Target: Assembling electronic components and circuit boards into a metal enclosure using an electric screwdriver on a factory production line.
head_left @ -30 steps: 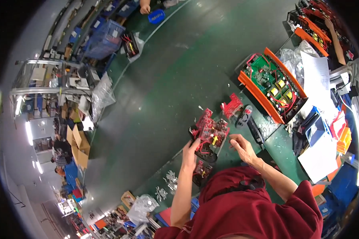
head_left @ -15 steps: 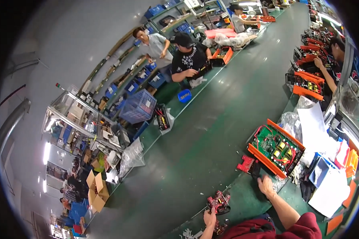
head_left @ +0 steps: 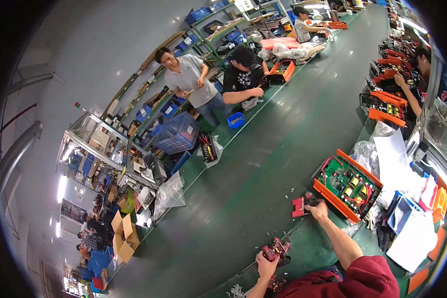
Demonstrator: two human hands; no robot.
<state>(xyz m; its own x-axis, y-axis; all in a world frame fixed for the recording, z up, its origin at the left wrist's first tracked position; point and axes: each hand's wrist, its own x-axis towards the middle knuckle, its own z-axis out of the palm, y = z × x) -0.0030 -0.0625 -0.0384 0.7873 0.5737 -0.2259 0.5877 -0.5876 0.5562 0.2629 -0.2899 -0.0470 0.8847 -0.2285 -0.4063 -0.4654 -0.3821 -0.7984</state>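
My left hand (head_left: 267, 267), low in the middle, is closed on a red circuit board (head_left: 277, 248) with dark parts along its edge. To its right, my right hand (head_left: 318, 210) reaches out over the bench, its fingers closed around the black part of another red circuit board (head_left: 298, 206). The fingertips there are partly hidden. Just beyond that hand is an orange-sided metal case (head_left: 349, 186) holding a green circuit board, yellow-wrapped components and red wires. More red boards (head_left: 277, 283) lie beside my left forearm, partly covered by it.
A long green bench (head_left: 243, 184) runs away to the upper right. Clear plastic bags (head_left: 366, 151), white paper (head_left: 390, 154) and a blue bin (head_left: 400, 213) crowd the right side. Across the bench are a blue crate (head_left: 176, 133), a cardboard box (head_left: 125, 238) and several people.
My right hand has moved forward and left onto the black part, and that red board has shifted left and turned. My left hand keeps its board. The standing person across has shifted.
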